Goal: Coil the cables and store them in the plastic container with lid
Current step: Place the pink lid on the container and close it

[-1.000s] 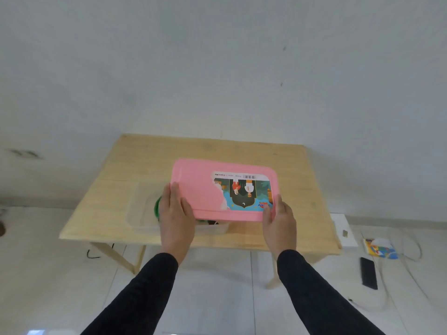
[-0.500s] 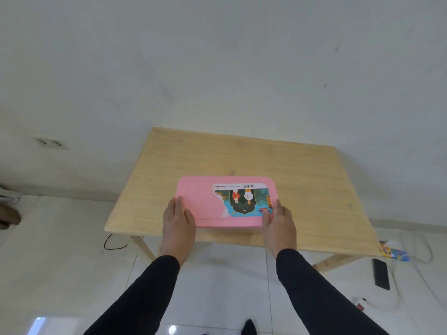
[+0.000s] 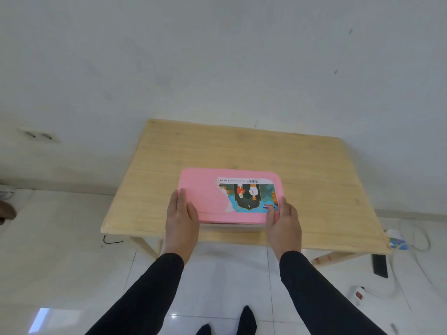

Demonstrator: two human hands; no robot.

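A pink lid (image 3: pixel 205 189) with a colourful sticker lies flat over the clear plastic container (image 3: pixel 229 226), of which only a thin strip shows under the lid's near edge. It sits near the front of the wooden table (image 3: pixel 242 151). My left hand (image 3: pixel 181 218) holds the lid's near left corner, fingers lying along its left edge. At the near right corner my right hand (image 3: pixel 283 223) grips the lid, thumb on top. The cables are hidden under the lid.
On the white tiled floor to the right lie a black device (image 3: pixel 379 264), a white power strip (image 3: pixel 358 294) with its cord and a colourful packet (image 3: pixel 398 243). A thin black cable (image 3: pixel 112 240) lies under the table's left side. The wall stands right behind the table.
The lid has slid left and come down over the container, which showed open on the left with a green coil inside. Both hands stayed on the lid's near corners. The view has shifted.
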